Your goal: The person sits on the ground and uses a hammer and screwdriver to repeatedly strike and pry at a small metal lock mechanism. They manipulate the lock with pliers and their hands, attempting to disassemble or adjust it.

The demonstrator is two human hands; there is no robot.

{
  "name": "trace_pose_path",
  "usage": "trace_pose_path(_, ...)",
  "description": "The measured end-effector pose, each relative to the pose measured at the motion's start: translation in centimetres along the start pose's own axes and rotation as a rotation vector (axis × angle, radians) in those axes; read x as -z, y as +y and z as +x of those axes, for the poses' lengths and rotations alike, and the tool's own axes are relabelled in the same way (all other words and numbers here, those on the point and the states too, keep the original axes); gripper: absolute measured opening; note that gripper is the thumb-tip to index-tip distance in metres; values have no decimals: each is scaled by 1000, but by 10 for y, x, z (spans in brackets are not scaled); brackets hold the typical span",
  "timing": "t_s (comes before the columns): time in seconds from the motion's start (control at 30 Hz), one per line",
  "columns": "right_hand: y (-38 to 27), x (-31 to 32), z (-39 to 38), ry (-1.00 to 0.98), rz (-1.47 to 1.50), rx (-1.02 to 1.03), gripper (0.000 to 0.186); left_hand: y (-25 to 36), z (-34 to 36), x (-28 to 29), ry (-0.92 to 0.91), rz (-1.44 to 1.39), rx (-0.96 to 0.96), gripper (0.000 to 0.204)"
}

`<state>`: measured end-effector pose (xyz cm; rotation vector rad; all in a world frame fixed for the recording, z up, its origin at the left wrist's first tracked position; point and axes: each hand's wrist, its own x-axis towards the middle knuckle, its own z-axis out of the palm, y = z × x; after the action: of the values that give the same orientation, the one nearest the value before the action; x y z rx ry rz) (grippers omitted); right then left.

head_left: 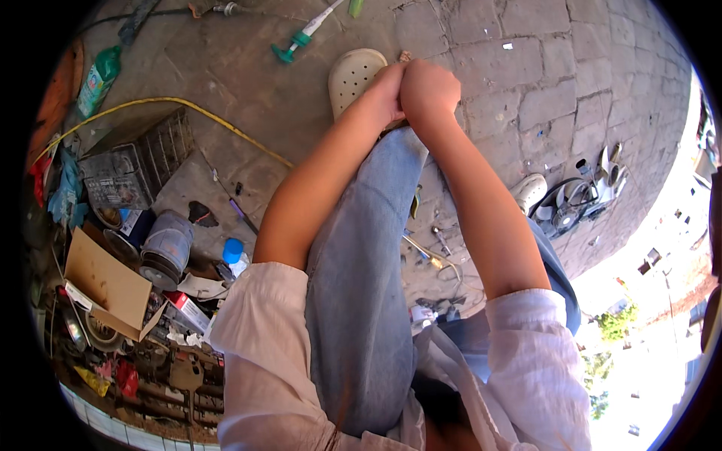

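My left hand (387, 86) and my right hand (430, 92) meet just beyond the bent knee of my blue jeans (368, 248). The fingers of both look closed, and the right hand overlaps the left. Whatever lies between them is hidden, apart from a small brownish bit (404, 56) showing at the far side. Behind the left hand is a cream clog with holes (353, 75) on my foot. The other clog (530, 189) stands on the paving to the right.
A green-handled tool (292, 49) lies ahead. Leftward are a green bottle (99, 79), yellow hose (188, 103), dirty crate (116, 179), grey canister (169, 240) and open cardboard box (105, 278). Black and metal parts (575, 203) lie right. Thin tools (425, 250) lie beside my leg.
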<state>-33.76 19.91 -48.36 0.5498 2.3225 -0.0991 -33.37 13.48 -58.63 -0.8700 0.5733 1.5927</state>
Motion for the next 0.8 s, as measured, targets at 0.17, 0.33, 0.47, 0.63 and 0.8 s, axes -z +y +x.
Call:
trace_pose_path(0.17,-13,-9,-2,107,-35,27,20,-3,8,11,-150,-99,-60,26)
trace_pose_path(0.33,-22,-21,-2,180,-27,12,18,-6,13,25,-215,-118,-76,27)
trace_pose_path(0.47,-25,-34,-1,257,-21,84,16,0,4,33,-285,-109,-20,29)
trace_pose_path(0.63,-4,-54,-14,281,-57,74,10,-20,0,21,-12,-73,-90,27)
trace_pose_path(0.8,16,-34,-11,131,13,67,13,-22,-11,24,-113,-137,-49,32)
